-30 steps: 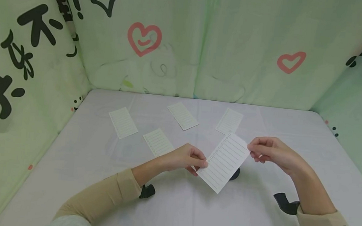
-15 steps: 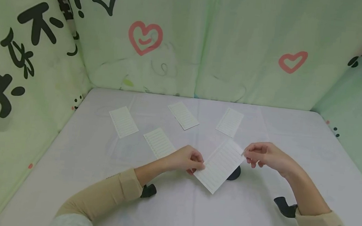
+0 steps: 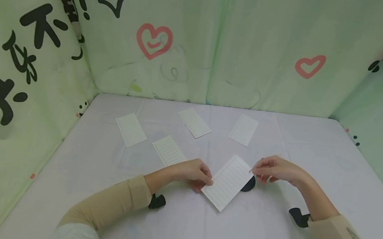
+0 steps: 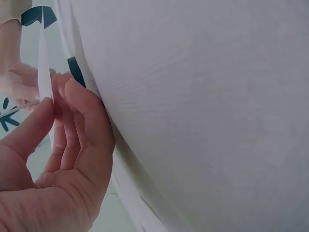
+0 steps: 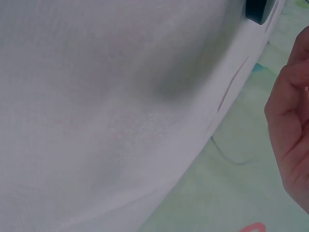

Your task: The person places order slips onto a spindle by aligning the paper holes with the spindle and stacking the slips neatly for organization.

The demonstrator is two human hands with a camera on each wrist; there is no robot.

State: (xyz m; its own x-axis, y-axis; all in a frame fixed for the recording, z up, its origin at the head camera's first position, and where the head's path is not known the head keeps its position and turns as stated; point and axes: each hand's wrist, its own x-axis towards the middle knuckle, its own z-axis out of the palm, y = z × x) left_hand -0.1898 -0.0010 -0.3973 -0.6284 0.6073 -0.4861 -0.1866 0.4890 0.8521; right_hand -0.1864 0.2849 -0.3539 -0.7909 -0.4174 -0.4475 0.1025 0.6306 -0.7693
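In the head view, my left hand (image 3: pixel 194 175) pinches a white lined card (image 3: pixel 227 183) by its left corner and holds it tilted above the table. The left wrist view shows this card (image 4: pixel 44 72) almost edge-on between the thumb and fingers of the left hand (image 4: pixel 67 145). At the card's right corner, my right hand (image 3: pixel 277 169) pinches a thin, pale, stick-like thing (image 4: pixel 19 108); its kind is unclear. The fingertips of the right hand (image 5: pixel 289 111) are cut off in the right wrist view. Behind the held card, a black object (image 3: pixel 248 184) with a rounded edge is partly hidden.
Several more lined cards lie on the white-covered table (image 3: pixel 170 223): one at left (image 3: pixel 131 129), one at back middle (image 3: pixel 194 122), one at back right (image 3: pixel 243 130), and one card (image 3: pixel 168 150) partly behind the left forearm. Green printed curtains (image 3: pixel 251 45) surround the table.
Both hands have moved lower and slightly left with the held card. The right hand pinched the card's corner at first; now a thin pale thing shows at its fingertips.
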